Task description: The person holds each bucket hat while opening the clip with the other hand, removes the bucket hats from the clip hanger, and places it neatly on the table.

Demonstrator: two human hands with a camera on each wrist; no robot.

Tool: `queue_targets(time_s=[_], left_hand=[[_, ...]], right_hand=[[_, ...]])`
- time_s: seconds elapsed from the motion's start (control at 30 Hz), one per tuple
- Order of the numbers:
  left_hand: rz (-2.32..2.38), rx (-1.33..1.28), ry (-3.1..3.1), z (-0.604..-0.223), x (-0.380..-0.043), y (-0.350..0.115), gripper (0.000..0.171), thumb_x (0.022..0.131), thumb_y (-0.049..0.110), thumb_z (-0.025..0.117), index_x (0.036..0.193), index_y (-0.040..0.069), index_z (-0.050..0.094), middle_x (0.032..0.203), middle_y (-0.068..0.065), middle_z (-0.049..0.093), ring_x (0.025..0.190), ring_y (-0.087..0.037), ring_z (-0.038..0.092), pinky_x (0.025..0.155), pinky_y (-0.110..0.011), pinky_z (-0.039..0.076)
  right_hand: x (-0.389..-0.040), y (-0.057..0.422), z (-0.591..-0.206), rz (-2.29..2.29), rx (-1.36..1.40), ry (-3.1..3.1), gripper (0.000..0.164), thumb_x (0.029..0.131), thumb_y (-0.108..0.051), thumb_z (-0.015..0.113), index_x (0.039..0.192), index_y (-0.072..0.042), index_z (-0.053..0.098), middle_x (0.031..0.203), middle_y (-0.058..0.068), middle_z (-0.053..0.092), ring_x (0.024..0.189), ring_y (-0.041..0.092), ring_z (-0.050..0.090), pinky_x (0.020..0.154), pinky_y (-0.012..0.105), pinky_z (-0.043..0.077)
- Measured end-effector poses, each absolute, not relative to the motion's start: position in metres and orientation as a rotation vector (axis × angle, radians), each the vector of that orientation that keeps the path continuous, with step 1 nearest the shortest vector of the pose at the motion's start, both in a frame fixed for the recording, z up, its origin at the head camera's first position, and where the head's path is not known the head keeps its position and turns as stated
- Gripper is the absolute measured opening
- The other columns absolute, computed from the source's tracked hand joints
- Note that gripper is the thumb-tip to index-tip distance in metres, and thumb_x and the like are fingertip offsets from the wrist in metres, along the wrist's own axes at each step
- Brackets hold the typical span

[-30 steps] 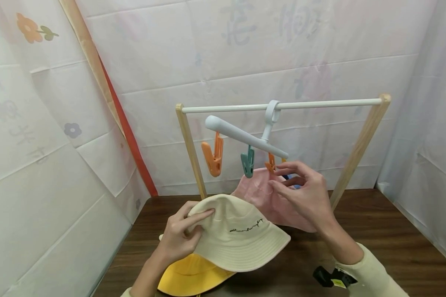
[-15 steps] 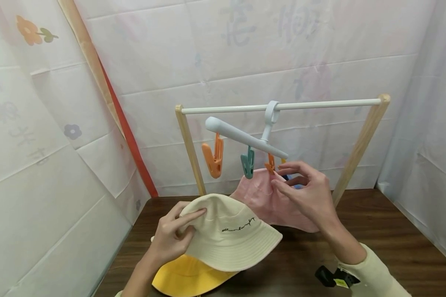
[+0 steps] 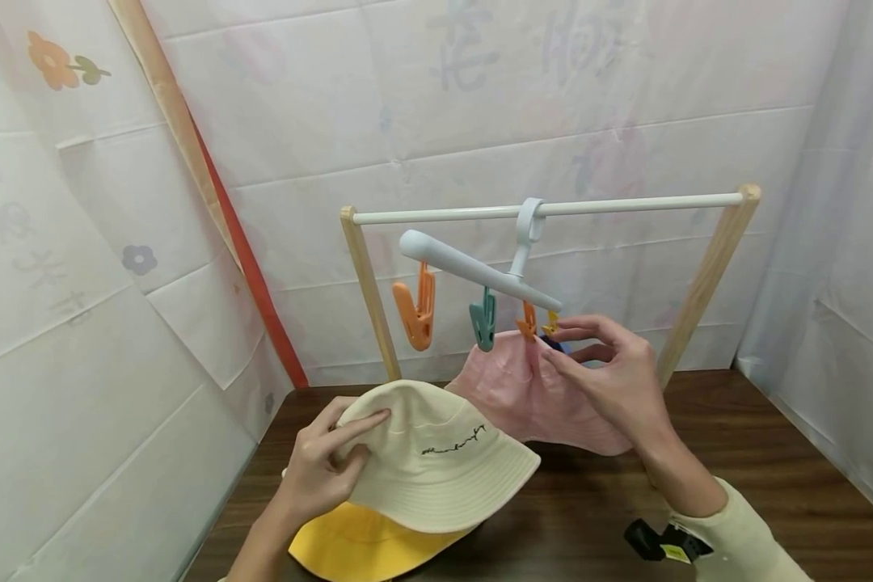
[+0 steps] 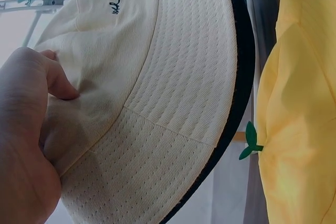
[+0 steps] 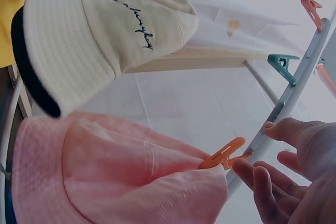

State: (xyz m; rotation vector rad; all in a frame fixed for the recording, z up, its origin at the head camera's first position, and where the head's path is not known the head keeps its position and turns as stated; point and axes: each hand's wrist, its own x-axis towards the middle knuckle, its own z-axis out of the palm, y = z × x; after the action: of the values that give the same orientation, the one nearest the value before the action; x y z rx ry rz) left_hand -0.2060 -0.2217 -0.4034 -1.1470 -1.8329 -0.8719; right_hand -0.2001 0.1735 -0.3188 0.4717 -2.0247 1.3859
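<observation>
And the left hand (image 3: 313,465) pinches the cream hat (image 3: 436,477) above the surface (image 3: 589,525), nearer its left edge. Soft, light-looking cloth: grab that crown! Right hand (image 3: 626,376): fingers parted, empty, beside the orange clip (image 5: 233,145).

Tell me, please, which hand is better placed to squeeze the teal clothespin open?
Probably the right hand: it holds nothing and is near the teal clothespin on the hanger. The left hand is occupied, gripping the cream bucket hat.
</observation>
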Motion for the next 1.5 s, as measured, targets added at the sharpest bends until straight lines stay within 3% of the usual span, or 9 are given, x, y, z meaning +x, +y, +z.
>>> queue_targets(time_s=[0.13,0.63,0.93,1.0,1.1,1.23,1.37,1.5], left_hand=[[-0.868,-1.139,-1.824,-0.404,-0.206,-0.226,0.068,0.068,-0.026,0.068,0.129,0.001,0.083,0.124,-0.022,0.074,0.107,-0.014,0.067,0.072,-0.019,0.054],[-0.857,-1.101,-1.838,-0.402,-0.202,-0.241,0.068,0.067,-0.027,0.068,0.126,0.0,0.084,0.123,-0.022,0.074,0.111,-0.008,0.065,0.068,-0.017,0.052],[-0.875,-1.048,-1.844,-0.401,-0.2,-0.253,0.063,0.068,-0.024,0.068,0.124,0.0,0.085,0.124,-0.022,0.074,0.12,-0.005,0.067,0.09,-0.011,0.054],[-0.876,-1.035,-1.849,-0.401,-0.199,-0.255,0.062,0.069,-0.023,0.068,0.123,0.001,0.085,0.125,-0.021,0.075,0.121,-0.004,0.067,0.092,-0.011,0.053],[-0.872,-1.021,-1.855,-0.4,-0.196,-0.257,0.064,0.068,-0.025,0.067,0.124,0.001,0.085,0.125,-0.02,0.075,0.119,-0.003,0.066,0.087,-0.011,0.052],[-0.872,-1.01,-1.869,-0.399,-0.192,-0.26,0.066,0.067,-0.027,0.067,0.124,0.001,0.085,0.126,-0.02,0.075,0.12,-0.003,0.065,0.09,-0.009,0.051],[-0.877,-1.009,-1.872,-0.397,-0.191,-0.266,0.066,0.067,-0.026,0.066,0.124,0.0,0.085,0.127,-0.019,0.075,0.123,-0.003,0.066,0.096,-0.007,0.05],[-0.871,-1.034,-1.862,-0.396,-0.191,-0.273,0.065,0.066,-0.025,0.066,0.124,-0.002,0.084,0.127,-0.018,0.075,0.123,-0.004,0.065,0.092,-0.008,0.05]], right_hand=[[-0.2,0.176,-0.319,1.377,0.45,-2.036,0.034,0.093,-0.004,0.092,0.125,-0.006,0.081,0.114,0.021,0.085,0.077,0.0,0.077,0.074,0.015,0.063],[-0.199,0.188,-0.322,1.311,0.401,-2.056,0.036,0.092,-0.004,0.092,0.127,-0.008,0.081,0.115,0.022,0.085,0.079,-0.007,0.075,0.073,0.012,0.061],[-0.2,0.191,-0.321,1.328,0.404,-2.042,0.036,0.092,-0.003,0.091,0.127,-0.007,0.081,0.115,0.022,0.085,0.079,-0.006,0.076,0.074,0.013,0.062],[-0.2,0.192,-0.321,1.329,0.399,-2.041,0.035,0.093,-0.003,0.091,0.126,-0.007,0.081,0.113,0.017,0.086,0.079,-0.004,0.077,0.074,0.014,0.063],[-0.2,0.194,-0.322,1.323,0.39,-2.049,0.034,0.093,-0.004,0.091,0.125,-0.007,0.081,0.108,-0.006,0.085,0.078,-0.002,0.079,0.074,0.016,0.064],[-0.2,0.197,-0.322,1.321,0.394,-2.051,0.033,0.094,-0.005,0.091,0.125,-0.006,0.08,0.104,-0.033,0.075,0.078,-0.001,0.079,0.073,0.017,0.065],[-0.201,0.198,-0.322,1.328,0.405,-2.046,0.033,0.094,-0.005,0.09,0.125,-0.005,0.08,0.104,-0.035,0.074,0.078,0.0,0.08,0.073,0.018,0.065],[-0.2,0.199,-0.322,1.322,0.395,-2.053,0.032,0.094,-0.006,0.09,0.125,-0.005,0.08,0.104,-0.035,0.074,0.078,-0.001,0.08,0.072,0.018,0.065]])
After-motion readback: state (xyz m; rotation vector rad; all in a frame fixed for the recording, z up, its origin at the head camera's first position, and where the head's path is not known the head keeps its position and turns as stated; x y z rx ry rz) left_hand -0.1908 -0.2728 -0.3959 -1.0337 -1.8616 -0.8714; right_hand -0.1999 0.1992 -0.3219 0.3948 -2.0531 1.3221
